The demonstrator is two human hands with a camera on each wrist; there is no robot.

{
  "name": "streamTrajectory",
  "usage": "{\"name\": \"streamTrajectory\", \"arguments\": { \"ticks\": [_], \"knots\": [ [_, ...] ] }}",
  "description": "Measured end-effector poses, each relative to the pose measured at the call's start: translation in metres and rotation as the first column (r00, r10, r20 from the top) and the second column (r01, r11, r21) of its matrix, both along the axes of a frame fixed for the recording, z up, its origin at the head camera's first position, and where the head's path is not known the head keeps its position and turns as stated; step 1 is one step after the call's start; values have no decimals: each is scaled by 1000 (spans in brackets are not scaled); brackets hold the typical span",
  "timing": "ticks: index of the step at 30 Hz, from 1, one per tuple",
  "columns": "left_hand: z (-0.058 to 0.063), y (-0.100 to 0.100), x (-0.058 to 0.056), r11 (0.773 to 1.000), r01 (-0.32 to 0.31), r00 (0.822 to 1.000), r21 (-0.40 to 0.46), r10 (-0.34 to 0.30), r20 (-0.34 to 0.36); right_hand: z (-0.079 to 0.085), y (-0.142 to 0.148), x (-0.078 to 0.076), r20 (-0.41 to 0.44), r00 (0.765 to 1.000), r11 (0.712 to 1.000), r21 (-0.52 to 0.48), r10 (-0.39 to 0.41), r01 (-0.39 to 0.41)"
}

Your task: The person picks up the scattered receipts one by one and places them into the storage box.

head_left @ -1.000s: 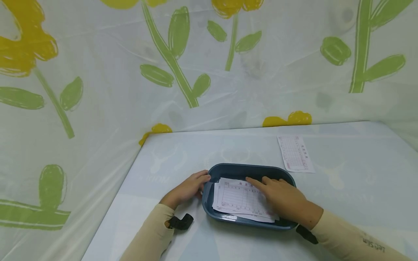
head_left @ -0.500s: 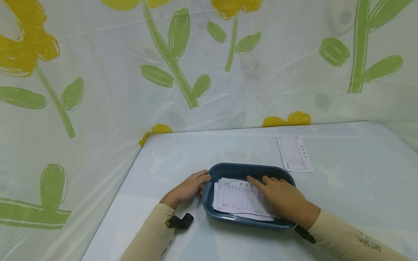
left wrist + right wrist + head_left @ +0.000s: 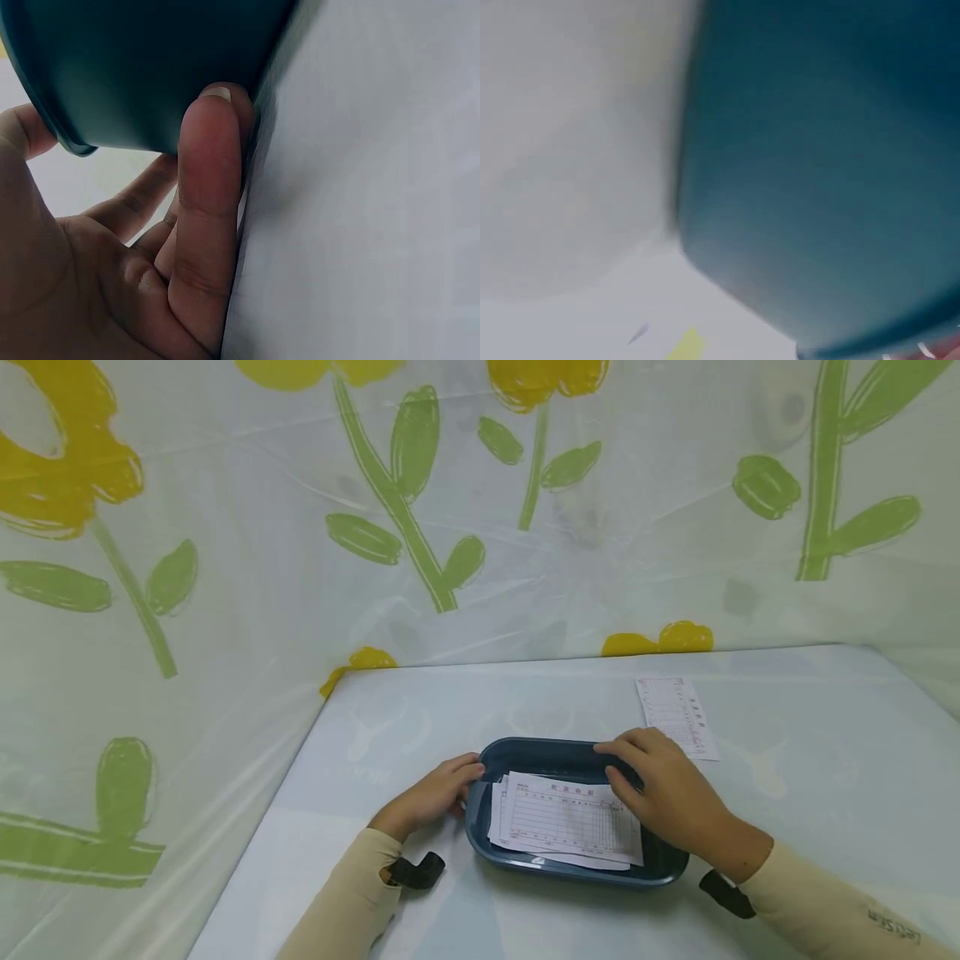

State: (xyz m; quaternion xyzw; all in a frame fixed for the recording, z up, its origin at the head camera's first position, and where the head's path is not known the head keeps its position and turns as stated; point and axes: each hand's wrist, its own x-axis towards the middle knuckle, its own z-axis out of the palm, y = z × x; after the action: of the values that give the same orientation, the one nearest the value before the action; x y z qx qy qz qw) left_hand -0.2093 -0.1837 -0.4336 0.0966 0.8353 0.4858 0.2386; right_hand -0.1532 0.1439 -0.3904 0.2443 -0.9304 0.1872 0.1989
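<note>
A dark blue plastic tray (image 3: 573,878) with rounded corners sits on the table. Inside lies a loose stack of white printed paper forms (image 3: 573,818), its edges slightly uneven. My left hand (image 3: 431,793) holds the tray's left end, and the left wrist view shows the thumb at the rim and the fingers (image 3: 210,165) against the outer wall. My right hand (image 3: 667,789) is over the tray's right part, fingers slightly bent with the tips by the far rim, holding no paper. In the right wrist view the tray's outer wall (image 3: 802,195) fills much of the picture; little of the hand shows.
One more printed form (image 3: 693,735) lies flat on the pale table (image 3: 810,793) beyond the tray's right end, partly behind the right hand. A white curtain (image 3: 247,527) with yellow flowers and green leaves hangs along the back and left.
My right hand has lifted off the forms and shifted right and away from me toward the far rim, uncovering the stack's right side. The left hand stays at the tray's left end.
</note>
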Motion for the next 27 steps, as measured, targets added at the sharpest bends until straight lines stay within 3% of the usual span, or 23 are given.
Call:
{"name": "streamTrajectory", "arguments": {
  "ticks": [4,14,22,27],
  "knots": [
    [-1,-1,-1,1000,6,1000,1,-6,1,4,14,-5,-14,999,998,-51,-50,49],
    [-1,-1,1,1000,12,1000,24,-13,9,6,46,-20,115,971,973,-75,-209,218],
    [-1,-2,1,999,17,1000,38,-17,0,2,70,-38,291,907,943,-41,-303,329],
    [1,-1,2,1000,12,1000,27,-12,0,-6,86,-50,345,883,936,-34,-319,352]
  ]
}}
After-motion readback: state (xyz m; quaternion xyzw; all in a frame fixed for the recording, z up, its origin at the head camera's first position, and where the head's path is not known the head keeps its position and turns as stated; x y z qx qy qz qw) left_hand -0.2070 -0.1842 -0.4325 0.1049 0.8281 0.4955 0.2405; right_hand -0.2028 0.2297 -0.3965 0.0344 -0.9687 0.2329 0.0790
